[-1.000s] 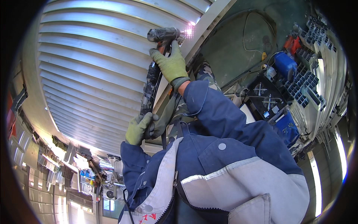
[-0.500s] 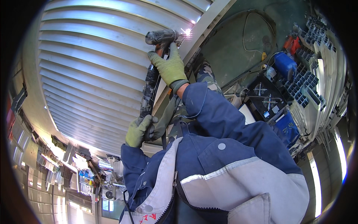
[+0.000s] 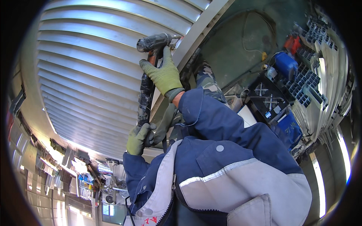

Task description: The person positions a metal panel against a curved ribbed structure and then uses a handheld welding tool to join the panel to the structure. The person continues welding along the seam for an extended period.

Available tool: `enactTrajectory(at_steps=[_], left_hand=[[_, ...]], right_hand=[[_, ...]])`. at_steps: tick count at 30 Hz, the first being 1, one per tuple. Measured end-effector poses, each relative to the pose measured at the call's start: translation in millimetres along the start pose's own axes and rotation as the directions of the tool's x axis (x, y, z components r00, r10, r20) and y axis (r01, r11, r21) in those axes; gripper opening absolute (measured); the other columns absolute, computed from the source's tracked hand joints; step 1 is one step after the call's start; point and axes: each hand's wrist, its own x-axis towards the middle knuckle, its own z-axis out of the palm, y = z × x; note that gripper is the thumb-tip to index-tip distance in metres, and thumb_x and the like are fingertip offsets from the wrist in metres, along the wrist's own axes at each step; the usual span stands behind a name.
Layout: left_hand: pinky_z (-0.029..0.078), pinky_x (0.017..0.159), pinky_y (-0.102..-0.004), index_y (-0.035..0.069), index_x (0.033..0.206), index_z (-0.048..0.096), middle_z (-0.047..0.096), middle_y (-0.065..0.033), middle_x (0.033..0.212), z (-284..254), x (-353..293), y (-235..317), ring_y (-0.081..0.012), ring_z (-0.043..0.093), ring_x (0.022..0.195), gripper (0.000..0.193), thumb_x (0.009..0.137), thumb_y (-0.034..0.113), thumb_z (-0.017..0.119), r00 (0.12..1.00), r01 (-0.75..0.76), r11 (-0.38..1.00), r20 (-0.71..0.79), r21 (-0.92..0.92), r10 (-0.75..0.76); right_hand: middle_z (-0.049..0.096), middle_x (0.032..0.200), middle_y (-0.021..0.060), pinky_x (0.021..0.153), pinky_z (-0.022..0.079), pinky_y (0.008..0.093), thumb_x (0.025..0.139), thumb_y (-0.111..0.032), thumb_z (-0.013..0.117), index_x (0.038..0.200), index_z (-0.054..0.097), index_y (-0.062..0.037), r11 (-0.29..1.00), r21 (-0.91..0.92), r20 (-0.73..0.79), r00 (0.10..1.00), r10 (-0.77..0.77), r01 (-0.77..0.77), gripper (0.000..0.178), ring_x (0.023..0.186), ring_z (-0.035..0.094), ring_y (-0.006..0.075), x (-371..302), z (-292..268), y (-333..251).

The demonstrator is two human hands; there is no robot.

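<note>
A handheld welding torch, wrapped in black tape with an orange part on its handle, lies over a slatted metal panel. My right hand, in a yellow-green work glove, is closed around the handle just below the torch head. The nozzle points at the joint where a slat meets the straight metal frame bar, with a small orange glow at its tip. Lower down, my left hand, gloved alike, is closed on the bottom end of the black-taped tube that runs down from the handle.
On the right, a black machine with two fans stands near a blue container and stacked metal profiles. Hoses and cables lie on the green floor. A camouflage-clad leg is beside the frame.
The bright welding spark at the nozzle has gone out, leaving a faint glow. Both hands and the torch have shifted slightly left, and the torch head sits a little lower in view.
</note>
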Motion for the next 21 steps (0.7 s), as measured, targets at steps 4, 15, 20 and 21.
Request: enactTrajectory(at_steps=[4, 15, 20, 21], left_hand=[[0.045, 0.055, -0.0280, -0.001, 0.117, 0.075, 0.063, -0.0034, 0.074, 1.9, 1.7, -0.1, -0.0124, 0.058, 0.059, 0.048, 0.109, 0.047, 0.072, 1.000, 0.017, 1.000, -0.001, -0.008, -0.017], [0.045, 0.054, -0.0274, 0.001, 0.119, 0.077, 0.063, -0.0011, 0.073, -3.2, 20.9, -9.5, -0.0109, 0.059, 0.058, 0.052, 0.111, 0.052, 0.067, 1.000, -0.004, 0.999, 0.018, 0.042, 0.004], [0.045, 0.054, -0.0269, 0.002, 0.118, 0.078, 0.062, -0.0001, 0.071, -5.7, 24.2, -7.0, -0.0100, 0.058, 0.058, 0.050, 0.110, 0.051, 0.068, 1.000, 0.014, 0.999, 0.020, 0.039, -0.015], [0.045, 0.054, -0.0268, 0.002, 0.118, 0.078, 0.061, 0.0000, 0.071, -5.6, 23.6, -6.2, -0.0098, 0.058, 0.057, 0.050, 0.110, 0.050, 0.068, 1.000, 0.024, 0.999, 0.015, 0.031, -0.024]], right_hand=[[0.059, 0.155, 0.0359, 0.119, 0.048, 0.0443, 0.089, -0.057, 0.086, 0.173, 0.026, 0.0013, 1.000, -0.003, 0.046, 0.999, 0.026, -0.026, 0.119, 0.144, 0.060, 0.0467, -0.4, -0.2, 3.9], [0.061, 0.152, 0.0343, 0.117, 0.048, 0.0452, 0.090, -0.055, 0.085, 0.172, 0.029, -0.0015, 0.999, 0.024, 0.001, 1.000, -0.028, 0.028, 0.113, 0.144, 0.060, 0.0466, 11.4, 7.5, 21.5], [0.064, 0.149, 0.0328, 0.117, 0.048, 0.0471, 0.090, -0.055, 0.084, 0.169, 0.034, -0.0040, 0.999, 0.042, 0.019, 1.000, -0.004, 0.004, 0.107, 0.141, 0.063, 0.0469, 9.9, 2.9, 16.2], [0.065, 0.149, 0.0327, 0.117, 0.048, 0.0472, 0.090, -0.054, 0.084, 0.169, 0.034, -0.0039, 0.999, 0.037, 0.013, 1.000, -0.007, 0.007, 0.107, 0.141, 0.063, 0.0469, 10.8, 4.3, 18.0]])
